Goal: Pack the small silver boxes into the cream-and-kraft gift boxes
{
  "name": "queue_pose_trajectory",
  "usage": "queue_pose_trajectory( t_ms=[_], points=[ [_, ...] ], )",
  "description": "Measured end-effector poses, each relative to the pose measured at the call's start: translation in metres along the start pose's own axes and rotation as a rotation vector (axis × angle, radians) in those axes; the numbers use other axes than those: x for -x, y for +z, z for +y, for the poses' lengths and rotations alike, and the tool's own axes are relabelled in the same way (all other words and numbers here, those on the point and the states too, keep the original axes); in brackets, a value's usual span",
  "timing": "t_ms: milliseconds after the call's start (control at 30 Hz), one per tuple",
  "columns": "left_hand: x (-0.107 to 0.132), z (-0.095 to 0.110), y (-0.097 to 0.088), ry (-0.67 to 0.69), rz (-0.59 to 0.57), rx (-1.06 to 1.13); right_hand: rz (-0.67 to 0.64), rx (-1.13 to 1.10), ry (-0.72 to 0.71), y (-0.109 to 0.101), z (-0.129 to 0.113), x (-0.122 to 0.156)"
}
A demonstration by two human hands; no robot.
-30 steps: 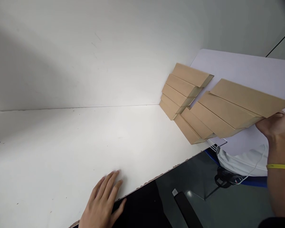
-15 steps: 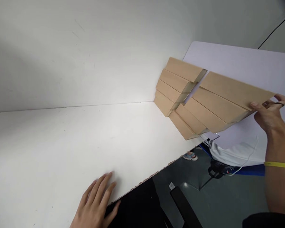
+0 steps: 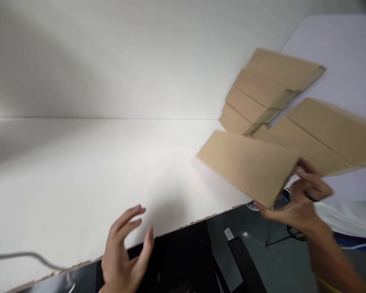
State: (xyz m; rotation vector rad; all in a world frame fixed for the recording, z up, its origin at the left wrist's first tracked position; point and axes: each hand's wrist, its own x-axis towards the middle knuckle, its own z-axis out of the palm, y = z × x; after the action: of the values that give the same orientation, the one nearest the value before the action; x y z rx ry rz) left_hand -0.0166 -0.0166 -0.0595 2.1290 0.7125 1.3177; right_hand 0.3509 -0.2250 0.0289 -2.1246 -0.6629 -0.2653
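A flat brown cardboard box point(image 3: 247, 165) is gripped at its right end by my right hand point(image 3: 299, 201), thumb below and fingers behind. It hangs over the white table point(image 3: 94, 183), tilted and blurred by motion. Behind it, more brown cardboard boxes lie in two overlapping stacks: a left stack point(image 3: 271, 85) against the wall and a right stack point(image 3: 329, 138) nearer to me. My left hand point(image 3: 123, 244) hovers over the table's front edge, fingers curled and apart from the thumb, with nothing in it.
A white wall point(image 3: 125, 57) rises behind the table. On the right stands a pale lilac panel point(image 3: 338, 49). A grey cable point(image 3: 24, 255) crosses the front left edge. Below the edge are a black chair armrest point(image 3: 247, 264) and the dark floor point(image 3: 283, 268).
My right hand has taken a box off the right stack and brought it left and toward me. My left hand has lifted from the table and curled. The view has shifted.
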Motion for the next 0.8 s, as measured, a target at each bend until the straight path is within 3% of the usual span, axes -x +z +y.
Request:
queue_pose_trajectory(
  t_ms=[67,167,233,300,500,700,800],
  points=[
    [0.000,0.008,0.012,-0.146,0.061,0.001,-0.231,-0.052,-0.060,0.033,0.008,0.030],
    [0.005,0.010,0.025,-0.326,-0.071,0.003,-0.632,-0.069,-0.088,0.066,0.018,0.066],
    [0.010,0.010,0.028,-0.357,-0.102,-0.046,-0.743,-0.027,-0.055,0.081,0.018,0.087],
    [0.015,0.011,0.027,-0.341,-0.053,-0.116,-0.674,-0.010,0.014,0.093,0.011,0.109],
    [0.027,0.018,0.027,-0.335,0.052,-0.181,-0.274,-0.085,0.135,0.113,-0.016,0.153],
    [0.026,0.015,0.034,-0.338,0.112,-0.151,-0.256,-0.049,0.084,0.116,-0.010,0.154],
    [0.032,0.027,0.043,-0.383,0.158,-0.170,-0.266,-0.014,0.043,0.121,-0.019,0.147]
  ],
)
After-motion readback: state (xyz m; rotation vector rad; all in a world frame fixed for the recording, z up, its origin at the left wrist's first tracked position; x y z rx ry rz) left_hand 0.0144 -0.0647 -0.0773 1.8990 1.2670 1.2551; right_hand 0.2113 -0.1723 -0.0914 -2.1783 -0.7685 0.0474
